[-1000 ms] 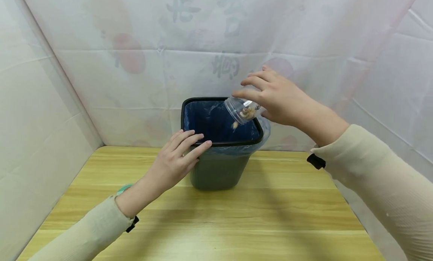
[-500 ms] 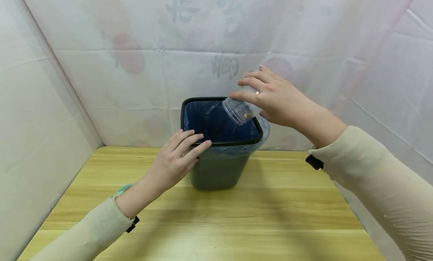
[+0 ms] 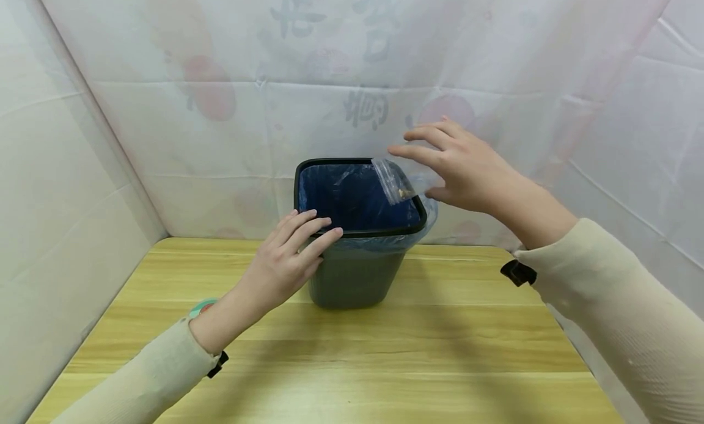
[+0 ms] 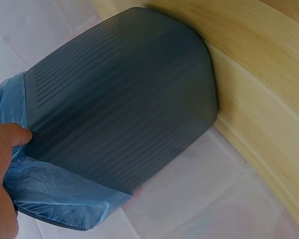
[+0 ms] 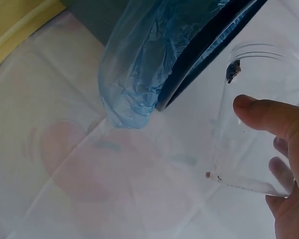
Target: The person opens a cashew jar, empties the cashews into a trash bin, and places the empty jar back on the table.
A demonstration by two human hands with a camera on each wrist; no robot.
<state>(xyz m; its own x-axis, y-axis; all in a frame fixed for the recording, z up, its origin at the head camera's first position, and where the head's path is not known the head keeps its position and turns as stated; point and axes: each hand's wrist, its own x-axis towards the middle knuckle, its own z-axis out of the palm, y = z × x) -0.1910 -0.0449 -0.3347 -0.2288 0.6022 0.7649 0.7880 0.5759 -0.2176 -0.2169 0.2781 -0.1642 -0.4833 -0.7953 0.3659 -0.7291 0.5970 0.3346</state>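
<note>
In the head view a dark grey trash bin (image 3: 354, 277) stands on the table, its black rim lined with a blue plastic bag (image 3: 352, 195). My left hand (image 3: 277, 259) grips the rim at its near left corner; the left wrist view has the thumb (image 4: 21, 135) against the bin's outer side. Over the rim's right side, my right hand (image 3: 467, 167) holds a clear plastic jar (image 5: 254, 124) tilted, mouth toward the bin. A small dark brown scrap (image 5: 233, 71) sits near the mouth, with crumbs at the other end.
The wooden tabletop (image 3: 440, 357) reaches to pale printed cloth (image 3: 220, 131) at the back. Beside my left wrist lies a partly hidden round green-edged object (image 3: 201, 307). The bag's loose edge hangs outside the bin on the right.
Light brown pieces that were in the jar, one falling into the bin a second ago, are mostly gone from it. The right hand and jar have shifted slightly right; the left hand stays put.
</note>
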